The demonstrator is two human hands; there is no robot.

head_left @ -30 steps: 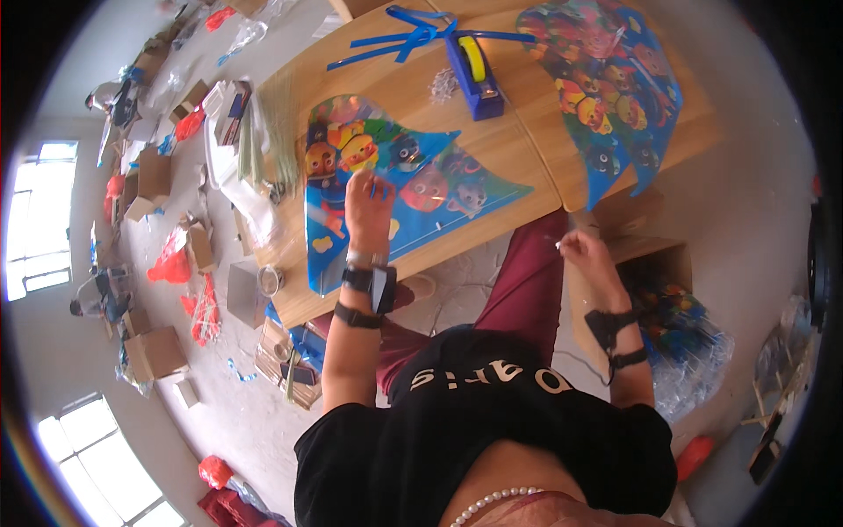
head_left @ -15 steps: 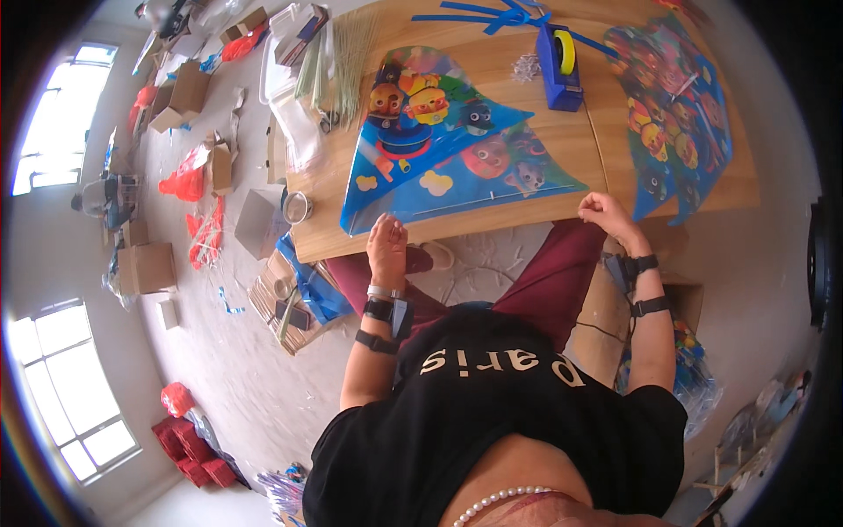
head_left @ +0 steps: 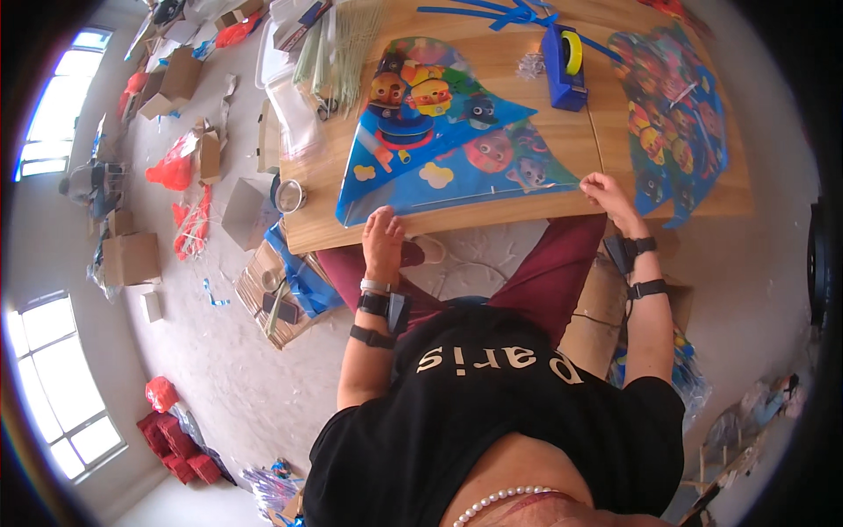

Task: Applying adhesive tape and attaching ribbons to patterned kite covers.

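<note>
A blue plastic kite printed with cartoon animals lies on the table in front of me, folded so that two pointed parts show. Along its near edge runs a thin white rod. My left hand lies at the table's front edge, fingers extended beside the kite's lower left part; nothing shows in it. At the kite's right tip, my right hand has thumb and forefinger pinched together. What is between those fingertips is too small to make out.
A blue tape dispenser with yellow tape stands behind the kite. More printed kites lie at the right. Pale thin sticks, blue strips and a round clear container are also on the wooden table. Cardboard boxes stand on the floor.
My right hand has moved slightly away from me, bringing its pinched fingertips up to the kite's right tip. My left hand has shifted little, its fingers at the table edge.
</note>
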